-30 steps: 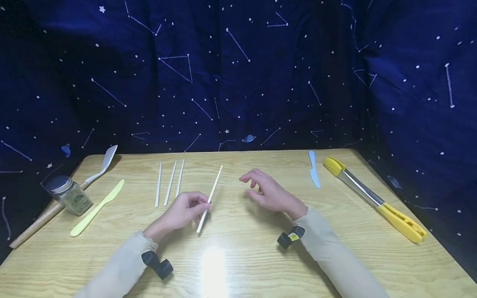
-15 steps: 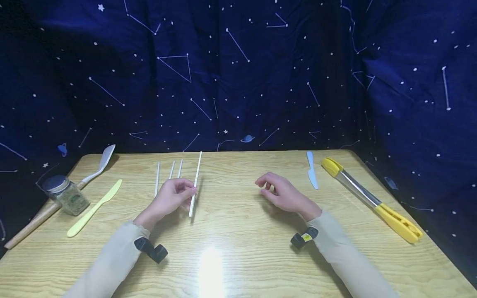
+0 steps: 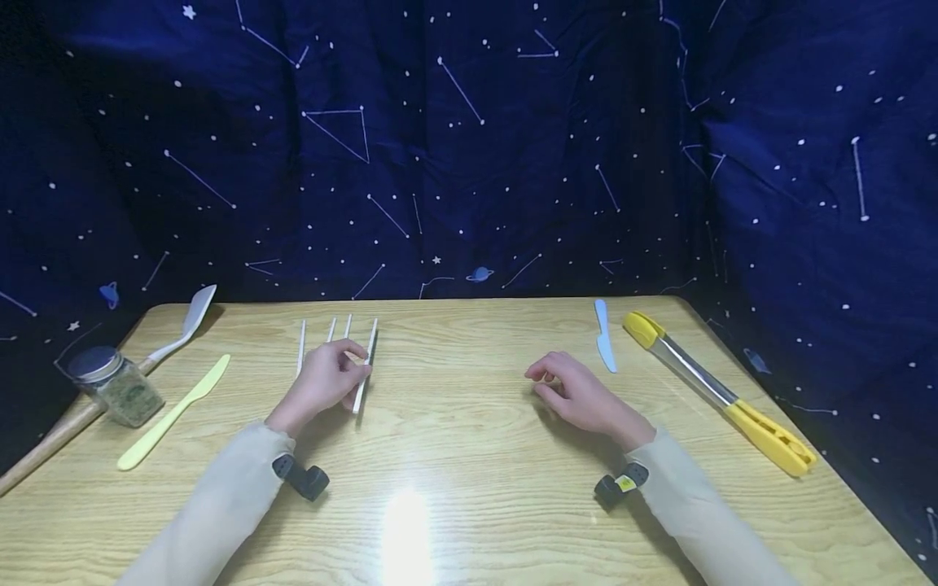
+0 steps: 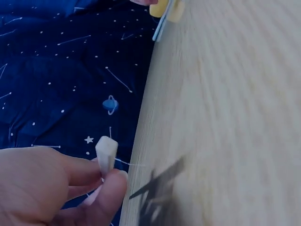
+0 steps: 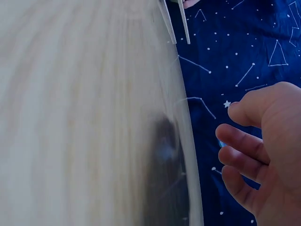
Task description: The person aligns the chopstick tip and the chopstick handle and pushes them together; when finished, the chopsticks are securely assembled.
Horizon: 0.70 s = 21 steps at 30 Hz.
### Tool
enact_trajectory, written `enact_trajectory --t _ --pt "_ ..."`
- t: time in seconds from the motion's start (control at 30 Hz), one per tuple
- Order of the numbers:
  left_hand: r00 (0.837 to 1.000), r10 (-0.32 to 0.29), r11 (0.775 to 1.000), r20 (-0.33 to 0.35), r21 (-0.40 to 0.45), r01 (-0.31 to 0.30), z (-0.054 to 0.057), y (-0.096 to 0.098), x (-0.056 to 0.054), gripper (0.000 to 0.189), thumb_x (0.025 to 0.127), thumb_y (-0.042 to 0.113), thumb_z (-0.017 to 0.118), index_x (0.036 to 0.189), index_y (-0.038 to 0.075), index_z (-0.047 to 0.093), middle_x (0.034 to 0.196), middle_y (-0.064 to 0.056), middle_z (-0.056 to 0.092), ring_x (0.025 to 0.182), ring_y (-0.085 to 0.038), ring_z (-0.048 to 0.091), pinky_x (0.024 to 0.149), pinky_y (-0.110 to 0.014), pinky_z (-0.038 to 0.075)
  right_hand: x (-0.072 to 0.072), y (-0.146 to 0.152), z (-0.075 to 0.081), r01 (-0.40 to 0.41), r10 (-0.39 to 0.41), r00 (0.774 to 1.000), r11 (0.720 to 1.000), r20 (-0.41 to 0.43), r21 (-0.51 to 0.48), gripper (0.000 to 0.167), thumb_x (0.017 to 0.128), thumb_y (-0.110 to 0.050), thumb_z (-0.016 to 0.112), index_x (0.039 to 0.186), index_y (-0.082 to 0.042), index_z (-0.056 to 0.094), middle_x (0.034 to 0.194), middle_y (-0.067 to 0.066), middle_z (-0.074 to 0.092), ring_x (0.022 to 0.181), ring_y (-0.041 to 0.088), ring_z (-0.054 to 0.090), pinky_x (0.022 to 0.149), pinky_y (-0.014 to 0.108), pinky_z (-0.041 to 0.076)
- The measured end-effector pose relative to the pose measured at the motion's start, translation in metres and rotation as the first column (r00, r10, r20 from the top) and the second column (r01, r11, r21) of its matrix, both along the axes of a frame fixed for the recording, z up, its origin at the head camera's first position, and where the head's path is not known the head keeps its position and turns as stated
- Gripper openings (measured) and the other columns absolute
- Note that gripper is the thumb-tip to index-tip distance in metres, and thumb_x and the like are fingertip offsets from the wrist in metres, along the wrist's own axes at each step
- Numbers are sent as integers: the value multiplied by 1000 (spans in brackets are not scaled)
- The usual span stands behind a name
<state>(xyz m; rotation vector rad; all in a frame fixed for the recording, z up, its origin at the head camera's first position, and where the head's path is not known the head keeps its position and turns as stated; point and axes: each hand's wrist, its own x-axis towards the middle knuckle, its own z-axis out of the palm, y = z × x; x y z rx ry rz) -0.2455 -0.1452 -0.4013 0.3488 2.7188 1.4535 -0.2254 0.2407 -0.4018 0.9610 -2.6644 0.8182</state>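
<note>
My left hand (image 3: 327,381) pinches a pale chopstick (image 3: 358,399) between thumb and fingers. In the left wrist view the squared end of that chopstick (image 4: 106,148) points at the camera, raised off the table, and its shadow falls on the wood. Left of it lie three more chopsticks, roughly side by side: one at the left (image 3: 301,346), one in the middle (image 3: 331,329) and one nearest the held one (image 3: 348,325). My left hand partly hides them. My right hand (image 3: 586,399) hovers over the table with loosely bent fingers and holds nothing.
At the left are a yellow knife (image 3: 174,413), a jar of dried herbs (image 3: 128,395) and a spatula (image 3: 192,320) with a wooden handle. A blue knife (image 3: 604,338) and yellow-ended tongs (image 3: 692,366) lie at the right. A dark starry cloth (image 3: 469,163) hangs behind the table (image 3: 469,505).
My left hand has carried the chopstick leftward, close beside the other three, and lowered it toward the table. My right hand has drawn away to the right.
</note>
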Motion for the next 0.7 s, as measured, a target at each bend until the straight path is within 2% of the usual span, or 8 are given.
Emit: enact_trajectory --t 0.1,0.3,0.43,0.63,0.7 --pt "1000 -12 997 -20 -78 11 2 3 -5 25 90 6 61 111 -7 59 59 -6 63 37 -8 56 47 -27 52 2 5 -1 5 -5 1000 1000 -2 -3 16 87 2 63 103 -3 63 97 8 65 87 18 55 76 35 50" --pt "998 -20 987 58 -156 28 4 5 -10 27 91 5 59 116 -8 59 58 -6 61 37 -8 54 39 -23 43 2 10 -1 -4 4 1000 1000 3 -3 16 87 3 63 102 -2 63 96 9 65 87 19 55 76 35 50" --pt "996 -43 981 79 -185 57 2 6 -12 30 90 5 62 116 -9 58 65 -8 63 38 -8 53 39 -22 43 0 12 -1 -7 7 1000 1000 -24 -3 17 87 3 63 103 -3 63 96 8 65 86 20 55 74 36 50" --pt "997 -62 946 -49 -322 43 2 8 -15 31 84 7 66 112 -7 62 75 -12 67 48 -10 53 46 -22 44 -1 16 -1 12 -12 1000 1000 -9 0 18 87 4 64 104 -1 63 97 10 65 87 21 55 74 36 51" --pt "997 -56 941 -50 -338 36 3 8 -15 31 85 10 66 112 -6 62 78 -12 68 53 -12 55 49 -24 45 -1 18 0 49 -49 999 999 -5 8 22 88 2 63 109 -1 61 98 9 64 90 22 56 74 37 52"
